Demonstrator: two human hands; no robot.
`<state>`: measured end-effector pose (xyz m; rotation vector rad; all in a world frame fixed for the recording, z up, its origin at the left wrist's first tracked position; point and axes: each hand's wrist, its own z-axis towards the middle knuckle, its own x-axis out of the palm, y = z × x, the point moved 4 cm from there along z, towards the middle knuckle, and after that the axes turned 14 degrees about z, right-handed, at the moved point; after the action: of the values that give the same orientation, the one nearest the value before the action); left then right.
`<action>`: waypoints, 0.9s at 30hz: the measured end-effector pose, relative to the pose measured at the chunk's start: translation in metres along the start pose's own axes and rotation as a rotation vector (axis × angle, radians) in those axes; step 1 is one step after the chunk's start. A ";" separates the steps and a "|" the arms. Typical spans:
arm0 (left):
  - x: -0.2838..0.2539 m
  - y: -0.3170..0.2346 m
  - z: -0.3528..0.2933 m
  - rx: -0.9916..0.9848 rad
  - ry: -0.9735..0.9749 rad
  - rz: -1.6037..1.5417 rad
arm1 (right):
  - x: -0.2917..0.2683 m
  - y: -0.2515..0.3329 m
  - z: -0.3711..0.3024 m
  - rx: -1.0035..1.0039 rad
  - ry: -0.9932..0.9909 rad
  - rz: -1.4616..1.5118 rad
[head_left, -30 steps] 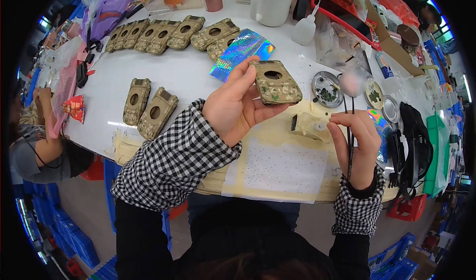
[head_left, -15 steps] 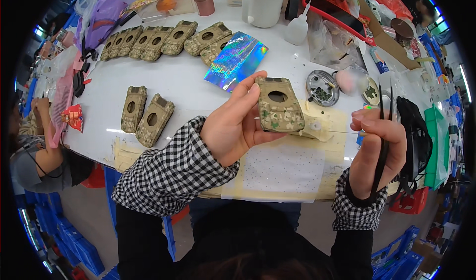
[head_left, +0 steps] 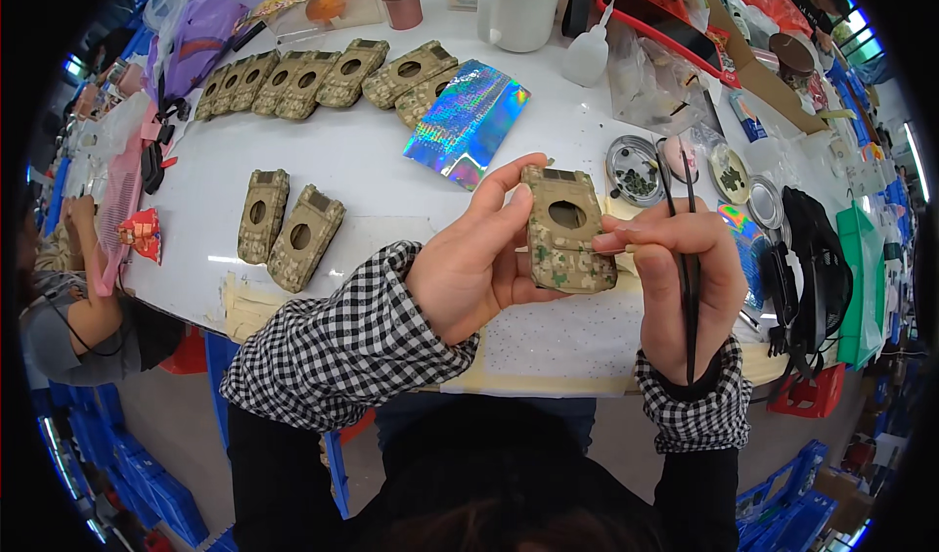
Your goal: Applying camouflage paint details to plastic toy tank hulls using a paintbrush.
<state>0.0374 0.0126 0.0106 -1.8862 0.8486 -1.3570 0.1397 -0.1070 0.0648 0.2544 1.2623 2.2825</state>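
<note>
A camouflage model tank hull [head_left: 548, 259] with a round hole in its top sits in my left hand [head_left: 460, 268], fingers and thumb at its edges. My right hand [head_left: 690, 278] is closed on black tweezers [head_left: 693, 322], whose tips point away from me. Between its thumb and forefinger a thin pale stick [head_left: 626, 248] is also pinched, its end at the hull's right side. Two more hulls, a left one [head_left: 262, 216] and a right one [head_left: 306, 237], lie to the left of my left hand. Under my hands is a speckled white sheet [head_left: 548, 347].
Several matching hulls [head_left: 350, 75] stand in a row at the back left, beside a shiny holographic pouch [head_left: 468, 124]. Right of centre are a round dish [head_left: 634, 182] with dark green bits, a white squeeze bottle [head_left: 587, 58] and a black bag [head_left: 810, 259]. A mug [head_left: 521, 9] stands behind.
My right hand has moved left with the tweezers, bringing the thin stick to the hull. My left hand has shifted the hull slightly right and toward me.
</note>
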 end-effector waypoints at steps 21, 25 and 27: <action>-0.001 0.002 0.000 -0.003 -0.003 0.025 | 0.000 -0.003 0.000 -0.027 0.014 -0.062; -0.001 0.001 0.000 0.009 0.005 0.018 | 0.001 -0.002 0.000 -0.021 0.022 -0.061; 0.000 0.000 -0.001 0.003 0.001 0.018 | 0.000 -0.002 -0.001 -0.021 0.014 -0.060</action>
<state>0.0366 0.0121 0.0106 -1.8718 0.8615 -1.3483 0.1402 -0.1062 0.0624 0.1914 1.2351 2.2493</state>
